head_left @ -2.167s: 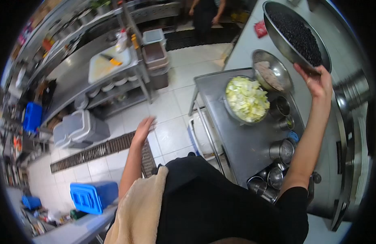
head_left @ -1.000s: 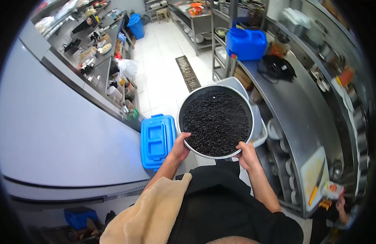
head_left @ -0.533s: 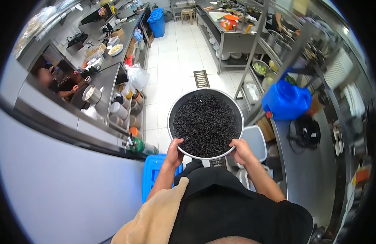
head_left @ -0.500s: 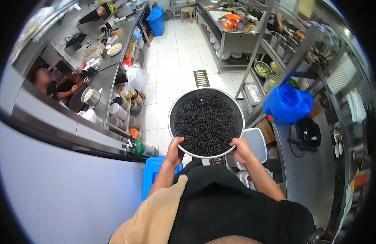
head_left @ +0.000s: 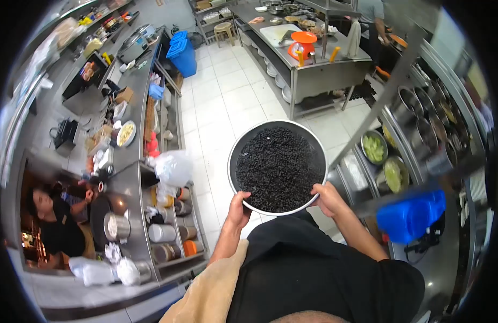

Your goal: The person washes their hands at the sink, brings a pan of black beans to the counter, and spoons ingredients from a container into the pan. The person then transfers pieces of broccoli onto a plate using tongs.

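Observation:
A wide round metal bowl [head_left: 232, 185] is held out in front of my body. Small black grains or beans [head_left: 278, 167] fill much of it, with a tiny white speck near the top. My left hand [head_left: 238, 211] grips the near left rim, thumb over the edge. On the near right rim, my right hand [head_left: 328, 199] is closed in the same way. The fingers under the bowl are hidden. A beige cloth [head_left: 208, 288] hangs over my left side, against a black garment.
At left, a counter [head_left: 128, 185] holds a pot and plastic bags; a person [head_left: 60, 223] stands beyond it. Tiled floor [head_left: 227, 81] runs ahead. A steel table [head_left: 332, 70] bears an orange scale. At right are a rack and a blue jug [head_left: 413, 215]. Another person [head_left: 372, 24] stands far back.
Since the oldest frame, both my hands have come to the bowl, which has left the counter area. Over the last half second, the blue lidded box has left view and the steel table appears nearer.

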A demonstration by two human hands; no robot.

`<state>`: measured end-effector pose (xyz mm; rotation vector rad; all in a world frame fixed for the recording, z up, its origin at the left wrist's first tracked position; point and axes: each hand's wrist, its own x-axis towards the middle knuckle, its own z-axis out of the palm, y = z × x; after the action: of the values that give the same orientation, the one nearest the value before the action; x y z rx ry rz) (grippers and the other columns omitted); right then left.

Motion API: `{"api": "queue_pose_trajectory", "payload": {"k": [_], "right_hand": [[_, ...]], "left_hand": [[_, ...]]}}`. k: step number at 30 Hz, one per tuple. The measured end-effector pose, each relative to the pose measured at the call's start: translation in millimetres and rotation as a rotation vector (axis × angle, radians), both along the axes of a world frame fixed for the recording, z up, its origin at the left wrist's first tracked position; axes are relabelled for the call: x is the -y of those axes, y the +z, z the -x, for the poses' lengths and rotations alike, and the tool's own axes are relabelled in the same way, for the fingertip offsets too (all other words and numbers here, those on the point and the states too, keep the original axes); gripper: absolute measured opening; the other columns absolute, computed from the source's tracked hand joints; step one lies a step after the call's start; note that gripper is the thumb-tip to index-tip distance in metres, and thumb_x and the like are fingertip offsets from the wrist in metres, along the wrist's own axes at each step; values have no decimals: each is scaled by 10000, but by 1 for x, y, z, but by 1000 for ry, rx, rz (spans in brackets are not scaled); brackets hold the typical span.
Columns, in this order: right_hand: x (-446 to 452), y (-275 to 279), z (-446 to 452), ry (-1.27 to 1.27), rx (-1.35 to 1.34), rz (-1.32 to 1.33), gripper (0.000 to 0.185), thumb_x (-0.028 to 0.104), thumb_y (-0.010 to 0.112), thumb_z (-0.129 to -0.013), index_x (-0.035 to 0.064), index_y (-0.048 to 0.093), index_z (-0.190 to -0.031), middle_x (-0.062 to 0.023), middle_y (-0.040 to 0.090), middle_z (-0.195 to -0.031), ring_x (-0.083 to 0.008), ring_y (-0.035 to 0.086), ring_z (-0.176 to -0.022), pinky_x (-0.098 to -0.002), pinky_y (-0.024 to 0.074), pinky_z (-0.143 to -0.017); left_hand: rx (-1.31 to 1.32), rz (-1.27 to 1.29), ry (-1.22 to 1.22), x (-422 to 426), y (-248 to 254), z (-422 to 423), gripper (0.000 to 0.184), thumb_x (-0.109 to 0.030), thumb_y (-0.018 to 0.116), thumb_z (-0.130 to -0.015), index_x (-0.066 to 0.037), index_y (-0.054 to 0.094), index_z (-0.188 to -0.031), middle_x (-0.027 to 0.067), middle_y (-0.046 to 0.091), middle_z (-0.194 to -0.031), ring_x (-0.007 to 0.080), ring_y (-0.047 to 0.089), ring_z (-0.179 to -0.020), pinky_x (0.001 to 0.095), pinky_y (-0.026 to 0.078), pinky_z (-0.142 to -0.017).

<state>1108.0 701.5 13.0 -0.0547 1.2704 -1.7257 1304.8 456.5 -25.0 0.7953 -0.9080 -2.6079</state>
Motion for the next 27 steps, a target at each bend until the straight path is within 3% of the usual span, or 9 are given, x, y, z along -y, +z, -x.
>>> {"api": "queue_pose_trajectory", "payload": {"k": [6, 9, 14, 18, 21, 23, 27], "right_hand": [[160, 12, 144, 98, 11, 13, 561, 6, 519, -814, 11, 419, -1366, -148, 569, -1116, -299, 648, -930, -501, 626, -703], [231, 35, 195, 64, -19, 0, 574, 7, 519, -811, -1, 412, -1376, -151, 577, -1109, -300, 653, -911, -507, 624, -711], [351, 20, 301, 51, -16, 0, 503, 3, 511, -813, -25, 452, -1312, -161, 587, -1098, -306, 655, -910, -553, 632, -758], [439, -1, 380, -43, -10, -75, 422, 15, 516, -830, -31, 487, -1248, -166, 593, -1109, -323, 666, -924, -556, 642, -745], [493, 4, 436, -133, -27, -132, 397, 27, 524, -841, -46, 504, -1230, -159, 590, -1090, -317, 671, -931, -548, 647, -757], [518, 18, 465, -186, -5, -140, 412, 27, 522, -839, -45, 503, -1245, -156, 585, -1092, -304, 665, -938, -540, 648, -755], [580, 20, 546, -309, -25, -131, 427, 33, 526, -830, -59, 507, -1247, -153, 602, -1097, -299, 675, -906, -534, 647, -778]], "left_hand": [[9, 40, 7, 153, 11, 123, 406, -114, 533, -890, 39, 615, -1257, 152, 683, -1269, 296, 645, -1174, 443, 472, -1089], [37, 32, 47, 216, 25, 178, 415, -111, 538, -885, 34, 613, -1266, 152, 669, -1296, 299, 624, -1205, 463, 440, -1126], [46, 66, 19, 340, 17, 289, 457, -106, 537, -876, 53, 589, -1300, 157, 660, -1316, 303, 616, -1226, 467, 423, -1144], [70, 86, -55, 441, 10, 384, 290, -96, 556, -883, 27, 646, -1130, 136, 699, -1165, 272, 660, -1108, 457, 509, -1036], [86, 95, -202, 512, 22, 463, 265, -94, 555, -882, 20, 647, -1104, 131, 708, -1118, 257, 681, -1054, 439, 548, -973], [103, 80, -237, 545, 29, 514, 281, -92, 548, -874, 21, 649, -1111, 119, 712, -1095, 243, 692, -1005, 427, 571, -929], [111, 87, -357, 625, 19, 625, 400, -93, 540, -856, 70, 624, -1211, 134, 705, -1177, 264, 677, -1053, 436, 540, -982]]}}
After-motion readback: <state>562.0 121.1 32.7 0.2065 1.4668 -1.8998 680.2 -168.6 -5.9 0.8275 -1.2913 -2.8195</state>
